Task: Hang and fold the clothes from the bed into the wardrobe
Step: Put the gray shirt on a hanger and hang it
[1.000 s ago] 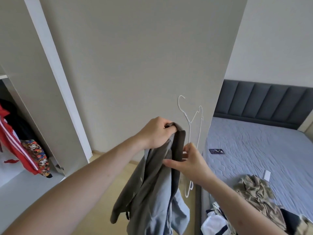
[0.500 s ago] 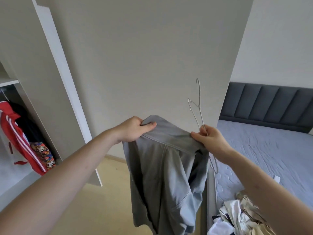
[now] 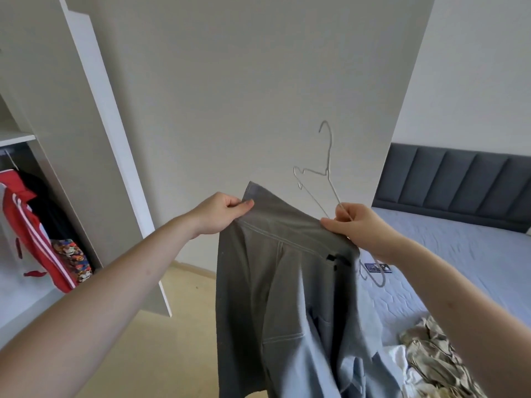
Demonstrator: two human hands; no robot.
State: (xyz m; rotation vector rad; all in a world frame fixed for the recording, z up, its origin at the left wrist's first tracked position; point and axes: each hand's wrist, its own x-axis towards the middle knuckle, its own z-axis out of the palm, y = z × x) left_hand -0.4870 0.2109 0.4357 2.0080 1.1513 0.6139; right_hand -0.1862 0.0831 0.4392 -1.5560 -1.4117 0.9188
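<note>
Raised garment (image 3: 287,268) between hands (image 3: 221,214)

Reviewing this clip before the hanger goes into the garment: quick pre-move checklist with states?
1. Left hand grips the waistband of the grey garment: ok.
2. Right hand pinches the other waistband end: ok.
3. Wire hanger held in the right hand, hook up: ok.
4. Hanger threaded into the garment: not ok, it is still outside.
5. Waistband spread flat: ok.
6. Free space on the wardrobe rail: cannot tell.
</note>
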